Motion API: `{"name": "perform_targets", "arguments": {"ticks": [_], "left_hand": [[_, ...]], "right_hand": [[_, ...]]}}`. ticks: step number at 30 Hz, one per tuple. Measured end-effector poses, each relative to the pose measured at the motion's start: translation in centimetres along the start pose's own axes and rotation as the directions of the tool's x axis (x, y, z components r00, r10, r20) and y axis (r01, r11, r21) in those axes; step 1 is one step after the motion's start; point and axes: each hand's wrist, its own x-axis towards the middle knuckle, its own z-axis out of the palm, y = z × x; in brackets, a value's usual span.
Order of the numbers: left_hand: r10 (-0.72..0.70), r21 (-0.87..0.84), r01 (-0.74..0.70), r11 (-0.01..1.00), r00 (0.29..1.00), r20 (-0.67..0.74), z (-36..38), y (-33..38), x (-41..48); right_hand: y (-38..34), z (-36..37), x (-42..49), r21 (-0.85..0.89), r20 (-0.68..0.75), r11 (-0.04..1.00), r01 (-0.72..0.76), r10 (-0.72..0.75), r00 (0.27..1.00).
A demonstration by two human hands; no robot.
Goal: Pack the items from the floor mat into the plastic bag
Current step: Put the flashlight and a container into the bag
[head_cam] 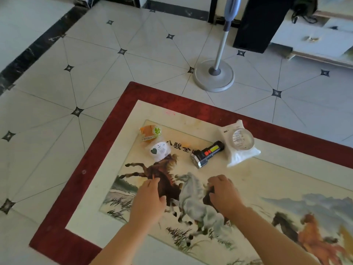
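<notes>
Apparently left hand point(148, 200) and right hand point(224, 194) pinch a clear plastic bag point(188, 190).

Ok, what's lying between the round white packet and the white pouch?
Just the black flashlight, flat on the mat, clear of the round white packet; the head view shows it.

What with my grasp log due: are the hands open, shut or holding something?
Left hand: fingers low over the mat; grip cannot be told.
Right hand: fingers curled; whether it holds anything cannot be told.
</notes>
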Motion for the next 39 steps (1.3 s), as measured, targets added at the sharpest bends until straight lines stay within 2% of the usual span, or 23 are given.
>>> {"name": "perform_targets", "arguments": {"ticks": [4, 9, 12, 14, 19, 23, 26, 29, 33, 39], "left_hand": [[-0.029, 0.014, 0.029, 0.999, 0.999, -0.024, -0.6, -1.4, 6.6], [0.020, 0.015, -0.018, 1.000, 0.991, -0.130, 0.4, -2.6, 13.6], [0.071, 0.115, -0.051, 0.992, 0.982, -0.173, 1.9, -3.2, 16.5], [0.106, 0.194, -0.069, 0.979, 0.976, -0.188, 2.8, -3.6, 17.9], [0.115, 0.221, -0.069, 0.973, 0.973, -0.202, 4.9, -4.3, 19.5], [0.108, 0.204, -0.061, 0.977, 0.968, -0.227, 5.3, -3.6, 18.8], [0.132, 0.172, -0.100, 0.980, 0.973, -0.187, 5.4, -3.3, 16.3], [0.172, 0.163, -0.149, 0.975, 0.974, -0.144, 5.4, -2.9, 12.4], [0.158, 0.160, -0.147, 0.976, 0.985, -0.063, 5.3, -1.7, 6.0], [0.278, 0.131, -0.280, 0.951, 0.960, 0.034, 3.3, 2.7, -3.0]], "right_hand": [[-0.2, -0.5, 5.8, -0.136, -0.001, 0.991, -0.007, 0.007, 1.000], [-0.1, -0.7, 12.0, -0.351, -0.073, 0.934, 0.060, -0.091, 0.993], [0.5, -0.2, 14.8, -0.511, 0.008, 0.850, 0.131, -0.147, 0.989], [1.1, 0.4, 15.9, -0.533, 0.040, 0.833, 0.150, -0.153, 0.987], [1.4, 1.7, 15.8, -0.428, -0.038, 0.895, 0.127, -0.158, 0.987], [1.4, 3.7, 13.7, -0.043, -0.074, 0.998, -0.038, 0.035, 0.997], [1.7, 5.2, 11.0, 0.165, -0.064, 0.978, -0.129, 0.141, 0.988], [2.0, 5.7, 7.3, 0.295, -0.045, 0.933, -0.207, 0.230, 0.972], [2.6, 5.7, 1.2, 0.399, -0.040, 0.884, -0.244, 0.283, 0.958], [3.9, 4.3, -8.9, 0.492, -0.119, 0.842, -0.219, 0.314, 0.942]]}}
